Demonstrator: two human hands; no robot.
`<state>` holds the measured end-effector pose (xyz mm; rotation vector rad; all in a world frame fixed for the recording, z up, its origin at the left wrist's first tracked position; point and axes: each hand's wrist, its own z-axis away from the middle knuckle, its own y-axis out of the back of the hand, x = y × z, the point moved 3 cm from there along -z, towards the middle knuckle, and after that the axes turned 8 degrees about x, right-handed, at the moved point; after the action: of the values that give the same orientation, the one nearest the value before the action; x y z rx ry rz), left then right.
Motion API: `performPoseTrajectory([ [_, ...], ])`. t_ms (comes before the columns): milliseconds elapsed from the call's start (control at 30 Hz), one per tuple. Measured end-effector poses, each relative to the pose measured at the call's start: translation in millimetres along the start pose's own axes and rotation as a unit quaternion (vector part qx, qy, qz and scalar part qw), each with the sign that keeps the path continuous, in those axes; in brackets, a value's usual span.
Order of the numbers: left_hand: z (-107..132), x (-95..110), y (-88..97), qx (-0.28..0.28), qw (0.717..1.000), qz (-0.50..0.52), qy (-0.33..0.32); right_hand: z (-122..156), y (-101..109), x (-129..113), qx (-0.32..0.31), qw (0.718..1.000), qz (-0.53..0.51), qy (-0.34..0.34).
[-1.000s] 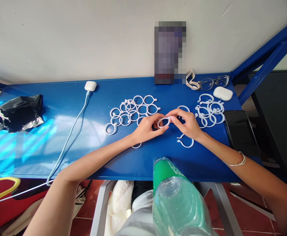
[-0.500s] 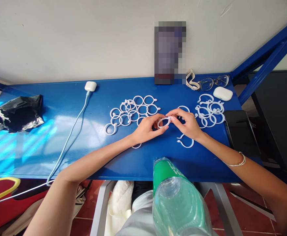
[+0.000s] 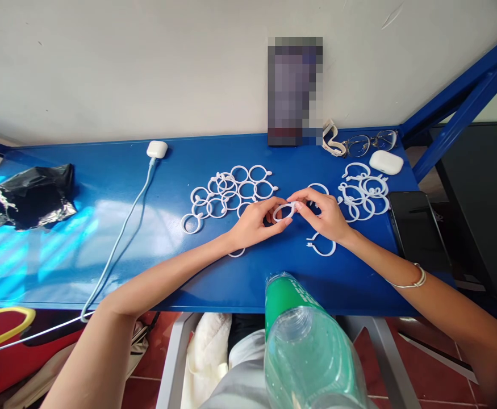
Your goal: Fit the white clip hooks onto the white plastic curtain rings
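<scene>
Between both hands, above the blue tabletop [image 3: 214,272], is a white plastic ring [image 3: 277,219] with a small clasp. My left hand [image 3: 254,223] grips the ring's left side, fingers behind and thumb in front. My right hand [image 3: 322,215] pinches the clasp end at the ring's upper right. Left of the hands lies a group of closed white rings [image 3: 217,216], several overlapping. To the right is a pile of white rings [image 3: 364,217], some with their ends apart. A single open ring [image 3: 334,249] rests just below my right hand, and another ring [image 3: 239,255] is partly hidden under my left wrist.
A green-labelled clear bottle [image 3: 286,289] stands at the front edge, close to me. Glasses [image 3: 358,146], a white case [image 3: 387,163] and a dark phone [image 3: 421,227] lie at right. At left are a black plastic bag [image 3: 30,196] and a white charger [image 3: 157,149] with its cable.
</scene>
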<state>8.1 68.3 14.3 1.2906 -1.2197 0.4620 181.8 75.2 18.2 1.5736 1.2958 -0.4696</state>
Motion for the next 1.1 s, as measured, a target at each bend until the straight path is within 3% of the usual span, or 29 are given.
performPoseTrajectory([
  [1100, -0.1, 1.2, 0.3, -0.001, 1.000, -0.004, -0.004, -0.2, -1.7, 0.6, -0.012, 1.000, 0.012, 0.023],
])
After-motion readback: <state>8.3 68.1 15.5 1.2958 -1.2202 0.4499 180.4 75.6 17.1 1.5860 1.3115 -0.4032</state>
